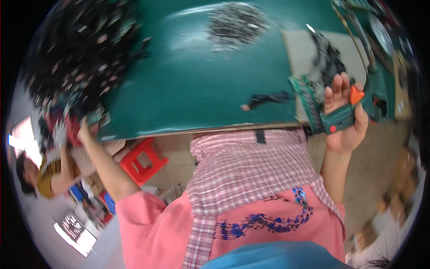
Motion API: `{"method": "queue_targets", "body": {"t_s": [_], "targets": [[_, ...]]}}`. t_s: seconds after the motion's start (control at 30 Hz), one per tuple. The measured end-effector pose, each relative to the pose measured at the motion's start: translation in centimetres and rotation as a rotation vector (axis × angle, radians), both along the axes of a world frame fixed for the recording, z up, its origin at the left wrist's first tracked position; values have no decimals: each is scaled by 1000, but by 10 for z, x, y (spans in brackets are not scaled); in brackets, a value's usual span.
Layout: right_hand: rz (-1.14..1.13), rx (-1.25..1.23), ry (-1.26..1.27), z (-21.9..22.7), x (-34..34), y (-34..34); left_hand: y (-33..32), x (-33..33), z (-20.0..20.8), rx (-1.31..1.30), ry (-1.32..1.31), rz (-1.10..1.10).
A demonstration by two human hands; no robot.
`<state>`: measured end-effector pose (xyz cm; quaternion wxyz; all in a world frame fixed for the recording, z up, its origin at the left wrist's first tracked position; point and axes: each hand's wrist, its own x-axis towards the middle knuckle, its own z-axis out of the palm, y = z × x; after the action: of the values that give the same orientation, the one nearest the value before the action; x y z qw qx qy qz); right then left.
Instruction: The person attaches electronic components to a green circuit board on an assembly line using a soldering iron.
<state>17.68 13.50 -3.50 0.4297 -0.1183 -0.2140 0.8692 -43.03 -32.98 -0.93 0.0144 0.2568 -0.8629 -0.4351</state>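
My right hand point(342, 130) is palm up at the right table edge, a green handheld power tool point(340, 120) with an orange trigger lying across the palm. My fingers curl up behind its handle and the thumb is on the near side. Next to that hand lies a green strip of circuit boards point(307, 101). On the far left, my left hand point(83, 129) reaches into the near edge of a big heap of black cables with small parts point(80, 58). Blur hides its fingers and whatever they touch. A short black cable point(268, 98) lies near the front edge of the table.
The green-topped table point(192, 89) carries a pile of thin silver metal pieces point(237, 24) at the back. A pale board point(291, 54) on the right bears more black cables point(331, 58). A red stool point(143, 161) stands below. At left, a co-worker point(49, 175) wears a glove.
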Motion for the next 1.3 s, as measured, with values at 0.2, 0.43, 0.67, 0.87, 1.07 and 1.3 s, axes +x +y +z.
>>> {"method": "queue_targets", "body": {"t_s": [0.2, 0.43, 0.67, 0.87, 1.07, 1.3], "targets": [[-43, 54, -19, 2, 37, -11, 229, 255, 44, -353, 729, -939], [-71, 10, -90, -14, 39, -14, 336, 404, 3, -161, 161, -1948], [-100, 42, 6, -8, 58, -11, 485, 427, 7, 471, -35, -1915], [-142, -40, 59, 34, 98, -49, 414, 418, 4, 191, 1002, -1880], [-143, -101, -87, 32, 92, -57, 378, 412, -5, -106, 637, -2312], [-54, -68, -189, 20, 34, -53, 394, 409, -7, 31, 590, -2293]]}}
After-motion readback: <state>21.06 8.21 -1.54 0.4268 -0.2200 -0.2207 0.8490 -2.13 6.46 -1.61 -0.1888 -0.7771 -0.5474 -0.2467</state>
